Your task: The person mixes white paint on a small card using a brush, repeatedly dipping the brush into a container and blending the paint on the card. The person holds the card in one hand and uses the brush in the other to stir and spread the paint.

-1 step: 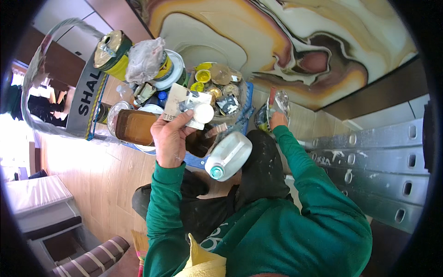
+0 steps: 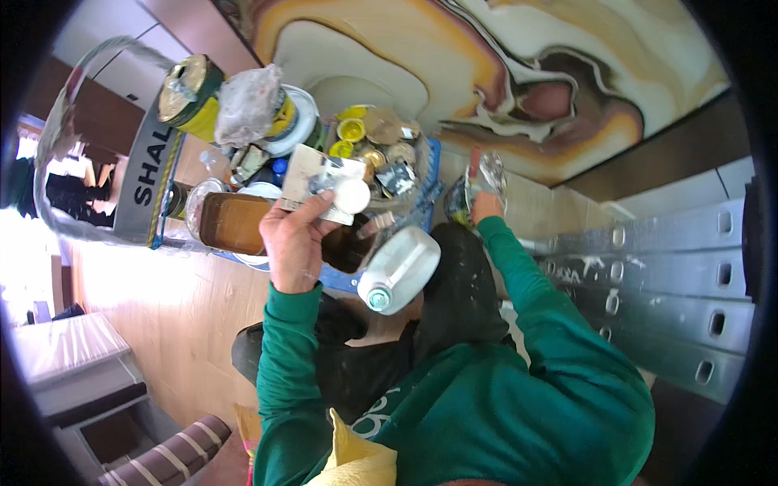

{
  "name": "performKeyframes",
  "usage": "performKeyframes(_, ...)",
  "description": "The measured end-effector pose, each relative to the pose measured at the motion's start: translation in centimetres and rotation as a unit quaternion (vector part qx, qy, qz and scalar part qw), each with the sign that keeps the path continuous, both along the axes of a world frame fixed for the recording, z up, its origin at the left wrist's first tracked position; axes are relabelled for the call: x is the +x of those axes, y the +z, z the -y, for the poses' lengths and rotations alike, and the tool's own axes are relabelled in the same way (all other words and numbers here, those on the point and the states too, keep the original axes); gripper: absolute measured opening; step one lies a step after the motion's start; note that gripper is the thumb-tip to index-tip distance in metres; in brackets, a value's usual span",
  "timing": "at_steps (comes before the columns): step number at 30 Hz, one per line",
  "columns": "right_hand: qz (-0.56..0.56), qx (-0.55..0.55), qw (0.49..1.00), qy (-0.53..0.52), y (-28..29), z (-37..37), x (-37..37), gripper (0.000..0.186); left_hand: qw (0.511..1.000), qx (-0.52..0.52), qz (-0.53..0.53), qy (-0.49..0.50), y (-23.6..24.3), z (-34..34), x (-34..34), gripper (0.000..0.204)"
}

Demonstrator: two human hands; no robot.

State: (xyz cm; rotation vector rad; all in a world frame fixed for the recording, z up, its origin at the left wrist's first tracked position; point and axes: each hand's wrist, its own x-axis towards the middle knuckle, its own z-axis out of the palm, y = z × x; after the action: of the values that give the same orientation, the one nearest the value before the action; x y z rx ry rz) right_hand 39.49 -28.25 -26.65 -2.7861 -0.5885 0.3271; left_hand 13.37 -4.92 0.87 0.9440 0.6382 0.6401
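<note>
My left hand (image 2: pixel 293 247) pinches a flat, pale rectangular card or plate (image 2: pixel 302 176) between thumb and fingers. Grey smears mark it, and a round white disc or lump (image 2: pixel 352 196) sits at its right edge. Farther right, my right hand (image 2: pixel 488 207) is closed at a tin (image 2: pixel 459 204) with crumpled silvery material (image 2: pixel 492 174) around its top. A reddish strip, perhaps a tool handle (image 2: pixel 475 160), rises beside that hand. Its fingers are mostly hidden, so what they grip is unclear. Below the card lies a translucent plastic jug (image 2: pixel 403 263) with a green-tinged cap, against my knee.
A blue-edged platform (image 2: pixel 344 280) carries a brown tub (image 2: pixel 231 220), a yellow-green can (image 2: pixel 192 101), a plastic-wrapped bundle (image 2: pixel 247 105) and several small tins (image 2: pixel 350 130). A marbled panel (image 2: pixel 356 49) stands ahead. Metal rails with slots (image 2: pixel 648 259) lie at right.
The whole view has shifted very slightly, with things sitting a little farther left. Both hands keep the same pose and place.
</note>
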Motion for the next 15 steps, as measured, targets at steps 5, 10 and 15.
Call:
performKeyframes(5,0.08,0.054,0.995,-0.011,3.3,2.2,-2.5,0.015,0.999,0.029,-0.025,-0.013,-1.0,0.3,-0.1,0.029)
performKeyframes(10,0.063,0.127,0.987,-0.075,6.8,5.3,-3.7,0.017,0.995,0.087,-0.05,-0.021,-1.3,1.3,0.9,0.029)
performKeyframes(15,0.061,0.172,0.979,-0.095,9.5,8.1,-4.9,0.02,0.991,0.092,-0.049,-0.078,-1.7,2.4,3.8,0.03)
